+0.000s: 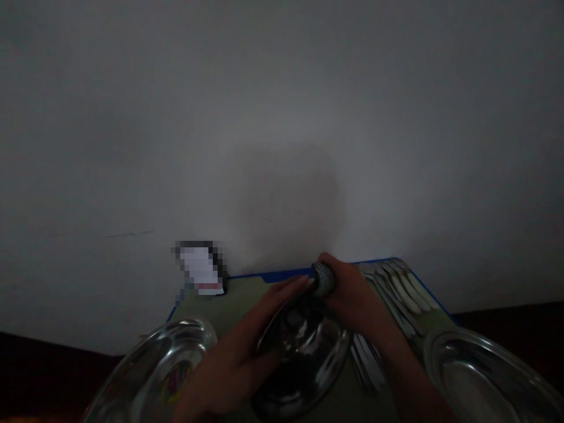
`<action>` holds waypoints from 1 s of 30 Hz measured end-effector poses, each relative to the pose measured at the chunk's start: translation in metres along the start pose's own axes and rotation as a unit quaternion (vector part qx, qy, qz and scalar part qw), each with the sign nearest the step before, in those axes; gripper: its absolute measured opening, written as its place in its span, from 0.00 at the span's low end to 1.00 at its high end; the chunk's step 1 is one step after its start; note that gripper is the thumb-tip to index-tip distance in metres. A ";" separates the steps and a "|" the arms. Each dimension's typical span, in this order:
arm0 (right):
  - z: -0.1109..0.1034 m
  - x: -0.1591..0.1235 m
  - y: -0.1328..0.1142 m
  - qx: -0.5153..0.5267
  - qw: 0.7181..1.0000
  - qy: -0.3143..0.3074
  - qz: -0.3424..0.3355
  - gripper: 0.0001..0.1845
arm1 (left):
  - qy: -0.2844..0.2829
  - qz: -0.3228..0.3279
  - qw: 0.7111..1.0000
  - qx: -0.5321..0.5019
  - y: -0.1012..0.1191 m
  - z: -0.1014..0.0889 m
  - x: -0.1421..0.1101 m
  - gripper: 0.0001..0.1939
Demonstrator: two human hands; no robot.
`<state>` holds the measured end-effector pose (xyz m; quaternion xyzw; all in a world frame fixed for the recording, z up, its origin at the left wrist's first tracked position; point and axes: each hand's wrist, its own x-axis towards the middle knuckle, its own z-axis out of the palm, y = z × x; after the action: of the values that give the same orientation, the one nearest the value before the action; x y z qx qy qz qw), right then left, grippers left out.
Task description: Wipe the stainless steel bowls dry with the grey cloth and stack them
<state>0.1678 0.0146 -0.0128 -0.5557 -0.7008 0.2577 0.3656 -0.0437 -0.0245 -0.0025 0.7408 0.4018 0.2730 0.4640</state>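
Note:
My left hand (240, 358) is closed on a shiny metal bowl (308, 358), its fingers along the upper left side and the thumb across the surface. The bowl is held tilted over the table. My right hand (350, 291) is closed around a small grey checkered thing (323, 278), perhaps a folded cloth or pad, at the bowl's upper rim. The dim light hides what it is exactly. Close to my right forearm lie several forks and spoons (403, 288), with more cutlery (368, 361) beside the bowl.
A large metal dish (198, 329) with a coloured sticker stands at the left, another metal dish (445, 338) at the right. A blurred-out phone-like thing (202, 270) leans against the pale wall (282, 117). The greenish tabletop (242, 294) has a blue edge.

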 end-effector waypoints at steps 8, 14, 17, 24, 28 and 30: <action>0.003 0.008 0.007 0.251 0.952 0.166 0.051 0.15 | 0.265 0.098 0.959 -0.039 0.004 0.013 0.003 0.43; 0.010 0.010 0.007 0.234 0.956 0.170 0.049 0.20 | 0.384 0.063 0.919 -0.060 0.011 0.033 0.007 0.51; -0.001 0.008 0.010 0.145 0.975 0.166 0.039 0.16 | 0.337 0.037 0.938 -0.075 0.009 0.027 0.002 0.42; -0.018 -0.002 0.002 -0.031 0.999 0.022 -0.033 0.09 | 0.002 -0.020 1.000 -0.018 0.006 0.010 0.002 0.33; -0.015 0.001 0.000 0.033 0.997 0.074 -0.010 0.08 | 0.089 0.006 0.996 -0.010 0.008 0.008 0.003 0.37; -0.012 0.005 0.003 0.113 0.986 0.122 0.018 0.05 | 0.169 0.046 0.984 -0.037 0.008 0.009 0.002 0.41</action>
<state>0.1789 0.0197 -0.0072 -0.5503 -0.6072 0.2722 0.5044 -0.0334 -0.0288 0.0008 0.6837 0.4295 0.4303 0.4036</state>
